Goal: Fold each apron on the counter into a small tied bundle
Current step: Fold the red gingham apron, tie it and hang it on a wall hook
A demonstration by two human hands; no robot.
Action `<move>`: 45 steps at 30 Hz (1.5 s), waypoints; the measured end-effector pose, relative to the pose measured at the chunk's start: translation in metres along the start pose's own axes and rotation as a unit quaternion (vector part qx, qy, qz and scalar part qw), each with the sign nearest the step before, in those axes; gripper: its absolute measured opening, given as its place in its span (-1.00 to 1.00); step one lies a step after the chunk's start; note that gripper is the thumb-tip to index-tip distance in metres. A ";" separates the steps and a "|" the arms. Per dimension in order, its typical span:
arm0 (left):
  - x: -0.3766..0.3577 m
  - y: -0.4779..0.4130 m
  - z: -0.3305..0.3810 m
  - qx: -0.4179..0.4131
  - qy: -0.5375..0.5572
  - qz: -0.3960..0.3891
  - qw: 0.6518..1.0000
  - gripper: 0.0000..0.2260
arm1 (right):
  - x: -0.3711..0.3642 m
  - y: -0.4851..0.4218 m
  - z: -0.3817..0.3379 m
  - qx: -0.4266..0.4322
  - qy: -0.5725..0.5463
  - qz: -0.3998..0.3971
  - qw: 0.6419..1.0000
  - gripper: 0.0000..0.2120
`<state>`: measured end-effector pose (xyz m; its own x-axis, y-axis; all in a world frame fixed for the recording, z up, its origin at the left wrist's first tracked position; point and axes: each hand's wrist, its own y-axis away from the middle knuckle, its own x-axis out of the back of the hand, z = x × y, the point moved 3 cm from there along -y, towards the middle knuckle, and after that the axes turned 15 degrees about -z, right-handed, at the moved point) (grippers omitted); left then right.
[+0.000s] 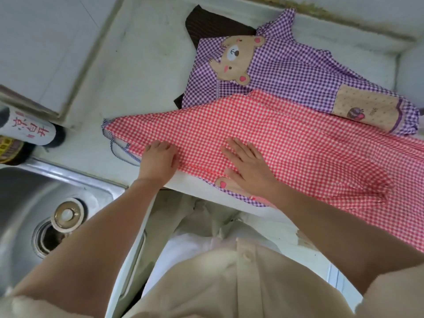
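Observation:
A red-and-white checked apron (286,134) lies stretched across the near part of the pale counter (128,72), folded lengthwise, its right end hanging over the front edge. Its striped ties (119,148) curl at the left tip. My left hand (158,157) rests with curled fingers on the apron's near edge by the left end. My right hand (247,166) lies flat, fingers spread, on the middle of the fabric. Behind it a purple checked apron (298,72) with a bear patch lies spread out. A dark brown cloth (215,24) pokes out from under it.
A steel sink (34,203) with a drain plug sits at the near left. Two bottles (25,131) stand at the counter's left edge. The wall runs along the back and right of the counter.

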<state>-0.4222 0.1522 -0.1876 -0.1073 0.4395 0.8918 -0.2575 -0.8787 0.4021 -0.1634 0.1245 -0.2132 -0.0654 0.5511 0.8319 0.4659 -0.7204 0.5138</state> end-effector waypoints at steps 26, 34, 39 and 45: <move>0.030 0.007 -0.019 0.015 0.065 0.152 0.986 -0.59 | 0.011 -0.027 -0.039 -0.043 0.013 0.054 0.998 -0.41; -0.028 -0.020 0.040 -0.094 -0.100 -0.120 0.983 -0.40 | -0.024 0.037 0.006 -0.220 -0.076 0.062 0.971 -0.37; -0.027 -0.021 0.047 -0.042 -0.126 -0.110 0.985 -0.45 | -0.056 0.107 0.066 -0.333 -0.129 0.060 0.932 -0.34; -0.024 -0.013 0.140 -0.072 -0.095 -0.035 0.992 -0.41 | -0.045 0.127 0.068 -0.283 -0.149 0.086 0.944 -0.35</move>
<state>-0.2814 0.1270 -0.1851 0.0952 0.4427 0.8916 -0.3947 -0.8055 0.4420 -0.0414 0.0368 -0.2001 0.2590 0.4389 0.8604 -0.1034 -0.8731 0.4765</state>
